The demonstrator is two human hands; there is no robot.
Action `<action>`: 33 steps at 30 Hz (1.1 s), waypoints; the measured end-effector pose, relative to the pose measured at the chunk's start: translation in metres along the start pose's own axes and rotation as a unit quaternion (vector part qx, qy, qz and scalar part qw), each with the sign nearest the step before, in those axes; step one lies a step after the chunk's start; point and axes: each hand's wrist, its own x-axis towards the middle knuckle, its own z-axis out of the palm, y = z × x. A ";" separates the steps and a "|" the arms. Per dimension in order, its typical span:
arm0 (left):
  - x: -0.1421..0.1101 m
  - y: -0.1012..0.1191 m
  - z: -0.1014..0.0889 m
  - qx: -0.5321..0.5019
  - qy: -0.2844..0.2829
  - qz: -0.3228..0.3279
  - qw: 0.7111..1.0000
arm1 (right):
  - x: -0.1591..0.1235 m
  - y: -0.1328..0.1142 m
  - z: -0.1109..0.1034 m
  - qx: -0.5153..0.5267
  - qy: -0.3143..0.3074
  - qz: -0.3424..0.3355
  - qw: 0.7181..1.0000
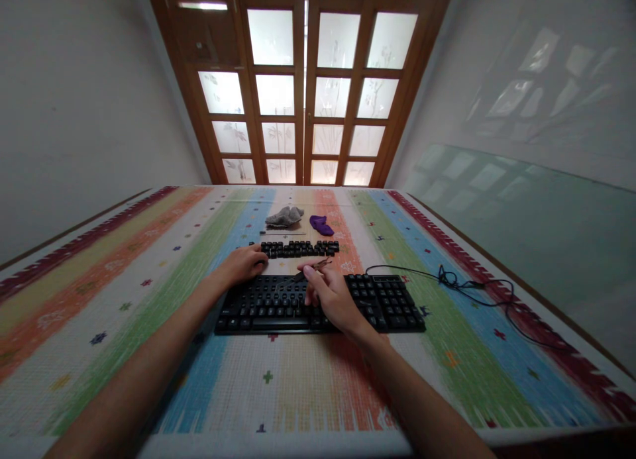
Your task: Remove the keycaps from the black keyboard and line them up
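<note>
A black keyboard (293, 324) lies on the striped cloth, with many keycaps gone from its upper left part. My right hand (330, 293) is over its middle, fingers closed around a slim tool (300, 276) with a dark body and thin, wire-like ends. The tool's exact kind is too small to make out. Behind the keyboard stand loose black keycaps (298, 249) in rows. At their left end, my left hand (243, 263) rests with curled fingers against the nearest caps. Whatever those fingers pinch is hidden.
Farther back lie a grey cloth (285, 217), a purple cloth (322, 225) and a thin stick-like item (283, 233). The keyboard's black cable (457, 283) runs tangled to the right. A striped cloth (163, 300) covers the table; walls flank both sides.
</note>
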 end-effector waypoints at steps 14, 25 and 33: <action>-0.011 0.004 0.000 -0.068 0.065 -0.031 0.995 | 0.023 -0.017 -0.012 0.051 -0.017 -0.021 0.998; -0.052 0.012 -0.009 -0.151 0.122 -0.048 0.980 | 0.051 -0.047 -0.023 0.083 -0.019 -0.062 0.994; -0.054 0.024 0.001 -0.183 0.138 -0.037 0.973 | 0.048 -0.025 -0.008 -0.048 -0.173 -0.029 0.983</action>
